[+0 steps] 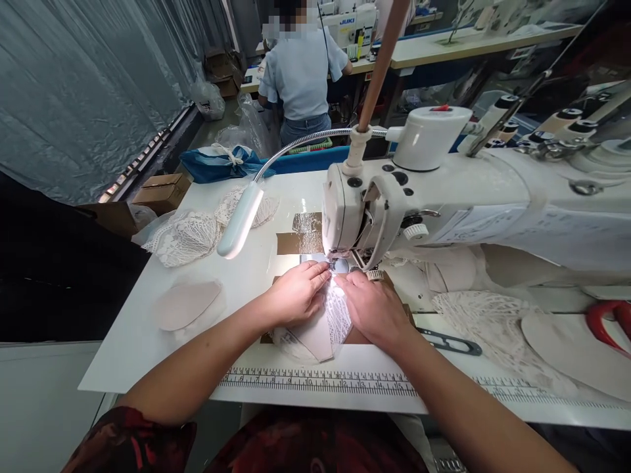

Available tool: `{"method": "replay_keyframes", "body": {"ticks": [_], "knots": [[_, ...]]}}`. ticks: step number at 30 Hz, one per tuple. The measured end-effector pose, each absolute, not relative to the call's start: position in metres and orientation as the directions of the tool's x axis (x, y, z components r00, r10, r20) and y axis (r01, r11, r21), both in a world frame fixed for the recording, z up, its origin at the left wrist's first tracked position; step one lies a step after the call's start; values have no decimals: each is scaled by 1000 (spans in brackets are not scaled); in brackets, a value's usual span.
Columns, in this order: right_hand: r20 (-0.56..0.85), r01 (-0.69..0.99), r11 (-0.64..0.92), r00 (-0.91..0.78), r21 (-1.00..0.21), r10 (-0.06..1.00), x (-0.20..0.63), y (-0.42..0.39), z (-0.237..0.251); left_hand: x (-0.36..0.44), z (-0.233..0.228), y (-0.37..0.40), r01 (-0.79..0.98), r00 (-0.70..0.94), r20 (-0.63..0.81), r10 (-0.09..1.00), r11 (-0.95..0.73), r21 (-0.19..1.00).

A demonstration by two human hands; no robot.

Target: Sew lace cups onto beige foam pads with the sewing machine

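A white lace piece with a smooth beige panel (315,335) lies under the sewing machine's head (345,210), its far end at the needle area. My left hand (300,289) rests on its left side, fingers closed together and pointing at the presser foot (332,265). From the other side, my right hand (372,305) grips the lace, with fingertips close to the foot. Both hands partly cover the piece, and the exact stitching point is hidden by fingers. A small lamp (241,220) on a bendable neck hangs left of the machine.
Lace cups (185,236) and a beige oval pad (187,305) lie on the left. Grey thread snips (448,341), more lace (483,322) and red-handled scissors (608,325) are at right. A printed ruler (315,380) runs along the front edge. A person (300,79) sits ahead.
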State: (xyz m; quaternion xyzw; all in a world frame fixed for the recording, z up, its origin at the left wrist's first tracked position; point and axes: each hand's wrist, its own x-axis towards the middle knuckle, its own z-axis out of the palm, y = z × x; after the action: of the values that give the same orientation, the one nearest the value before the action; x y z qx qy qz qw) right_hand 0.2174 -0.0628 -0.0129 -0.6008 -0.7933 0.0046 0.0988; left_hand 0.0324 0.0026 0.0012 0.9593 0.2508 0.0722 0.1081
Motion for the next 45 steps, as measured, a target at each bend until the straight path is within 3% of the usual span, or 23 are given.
{"method": "replay_keyframes", "body": {"ticks": [7,12,18,25,28,30,33,35,39,45], "knots": [[179,928,309,-275,-205,945,221,-62,-10,20,-1,17,362,906,129,403,-895,260],[174,904,252,-202,-347,964,230,-63,-14,19,12,-2,414,864,168,474,-860,297],[180,868,260,-200,-424,963,234,-66,-18,26,6,-18,537,815,111,569,-812,228],[294,780,339,-207,-526,933,230,-68,-16,16,0,-12,449,800,170,575,-763,466],[287,725,443,-339,-527,896,229,-71,-12,15,2,-12,469,758,166,631,-703,535],[210,733,516,-474,-443,855,229,-76,-8,13,3,-12,467,743,175,646,-687,557],[82,784,561,-561,-266,823,229,-87,-3,11,3,-10,396,806,205,555,-763,510],[74,807,555,-553,-201,830,228,-96,-4,9,1,-10,331,869,211,448,-843,425],[153,827,532,-511,-182,846,225,-109,-12,9,-2,-13,294,926,167,339,-924,243],[230,828,517,-471,-219,852,225,-115,-22,12,-7,-18,285,946,127,299,-951,115]]}}
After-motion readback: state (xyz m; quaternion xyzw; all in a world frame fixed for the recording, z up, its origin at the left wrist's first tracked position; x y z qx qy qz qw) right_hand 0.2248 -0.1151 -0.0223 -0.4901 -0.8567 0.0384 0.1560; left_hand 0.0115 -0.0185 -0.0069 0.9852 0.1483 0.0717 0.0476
